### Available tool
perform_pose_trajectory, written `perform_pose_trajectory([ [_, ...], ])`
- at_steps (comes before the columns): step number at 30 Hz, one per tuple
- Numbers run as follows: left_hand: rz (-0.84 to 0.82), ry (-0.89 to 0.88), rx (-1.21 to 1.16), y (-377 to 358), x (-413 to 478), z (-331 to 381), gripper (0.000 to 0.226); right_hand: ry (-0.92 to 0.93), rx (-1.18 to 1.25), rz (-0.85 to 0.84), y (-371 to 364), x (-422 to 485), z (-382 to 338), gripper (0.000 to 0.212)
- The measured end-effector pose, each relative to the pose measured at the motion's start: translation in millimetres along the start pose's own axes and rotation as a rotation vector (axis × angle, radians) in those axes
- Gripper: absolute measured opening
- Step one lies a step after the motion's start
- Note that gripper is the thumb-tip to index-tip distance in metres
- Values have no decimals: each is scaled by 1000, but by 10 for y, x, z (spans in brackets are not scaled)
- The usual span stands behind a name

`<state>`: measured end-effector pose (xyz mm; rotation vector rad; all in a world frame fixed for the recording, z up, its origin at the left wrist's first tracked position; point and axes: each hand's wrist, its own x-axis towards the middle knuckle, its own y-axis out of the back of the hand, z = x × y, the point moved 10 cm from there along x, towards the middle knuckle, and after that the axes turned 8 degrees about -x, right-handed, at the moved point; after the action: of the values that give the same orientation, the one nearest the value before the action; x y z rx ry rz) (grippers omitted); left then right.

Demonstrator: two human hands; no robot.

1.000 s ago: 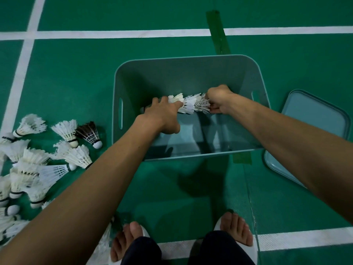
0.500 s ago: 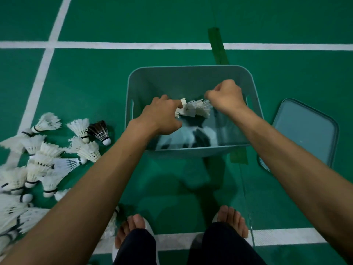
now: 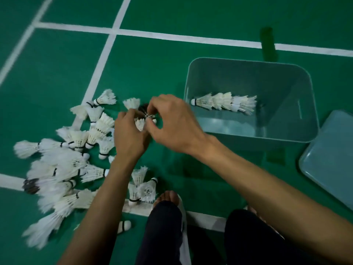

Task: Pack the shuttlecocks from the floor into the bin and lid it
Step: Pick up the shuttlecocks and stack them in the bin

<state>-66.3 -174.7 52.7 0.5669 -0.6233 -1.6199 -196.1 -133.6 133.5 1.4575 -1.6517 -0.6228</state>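
Note:
A grey-green bin [image 3: 282, 139] stands on the green court floor at the right. A nested row of white shuttlecocks [image 3: 225, 101] lies on its bottom. Left of the bin, several loose white shuttlecocks [image 3: 76, 150] are scattered on the floor. Both hands are over the top edge of that pile. My left hand [image 3: 129, 134] grips a white shuttlecock [image 3: 140, 123]. My right hand [image 3: 172, 123] pinches a dark-feathered shuttlecock [image 3: 143, 108] right above it. The bin's lid [image 3: 332, 159] lies flat on the floor to the right of the bin.
White court lines [image 3: 107, 48] cross the floor behind and under the pile. My feet in white sandals [image 3: 170, 199] stand at the bottom centre, close to a few shuttlecocks [image 3: 141, 188]. A dark green tape strip [image 3: 268, 44] lies beyond the bin.
Both hands left the bin, leaving the nested row of shuttlecocks inside. They moved left to the floor pile and took hold of two shuttlecocks. The view swung left.

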Motion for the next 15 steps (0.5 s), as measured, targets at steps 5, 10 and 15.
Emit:
perform_pose_trajectory([
  [5,50,305,303,170,-122,-914,47,-30,-26,-367,-1027,-171,35,13],
  [10,13,443,432,156,-51,-1349,82,-175,-203,-570,-1548,-300,443,52],
  [15,-38,364,456,39,10,-1414,78,-48,-365,-557,-1709,-4,430,84],
])
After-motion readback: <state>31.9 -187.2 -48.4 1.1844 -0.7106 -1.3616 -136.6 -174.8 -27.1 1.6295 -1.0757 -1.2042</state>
